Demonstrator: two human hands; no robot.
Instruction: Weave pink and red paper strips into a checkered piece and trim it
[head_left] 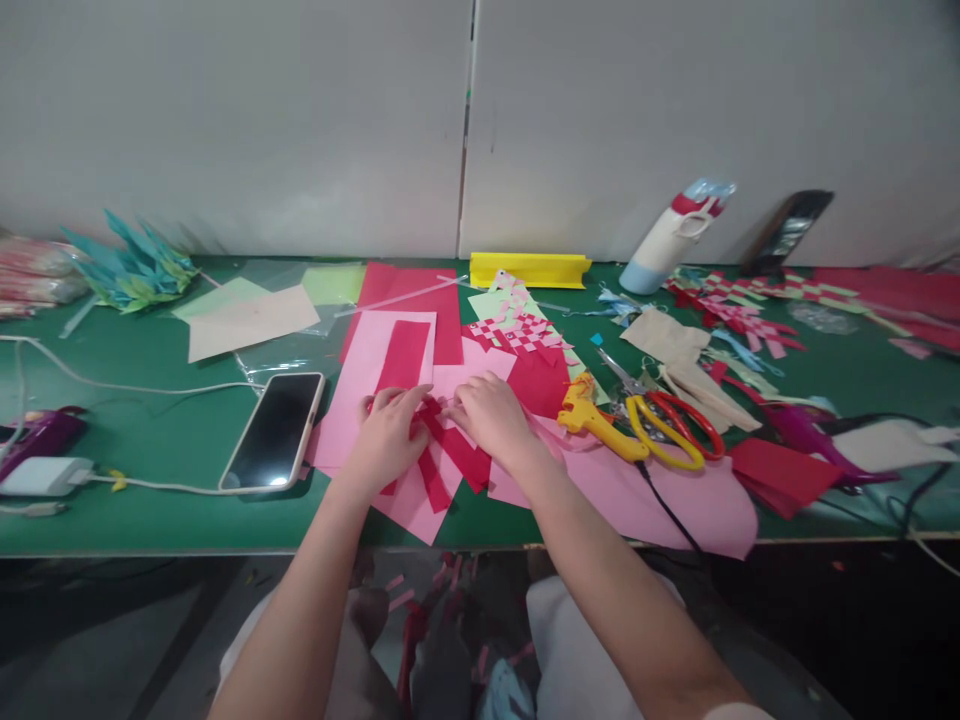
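My left hand (390,435) is bent over red paper strips (459,455) at the middle of the table, its fingers curled and touching them. Close on its right, my right hand (491,415) has its fingers drawn together at the strips' upper end. What lies between the fingertips is too small to make out. Pink sheets (345,385) and a wide red strip (403,355) lie under and behind the hands. Woven pink and red paper pieces (514,330) rest just beyond my right hand.
On the green table (157,410), a phone (274,432) lies left. Scissors (667,430), a yellow glue gun (596,420) and its black cord lie right. Behind stand a yellow folded strip (529,270) and a tilted bottle (675,238). White cables cross the left side.
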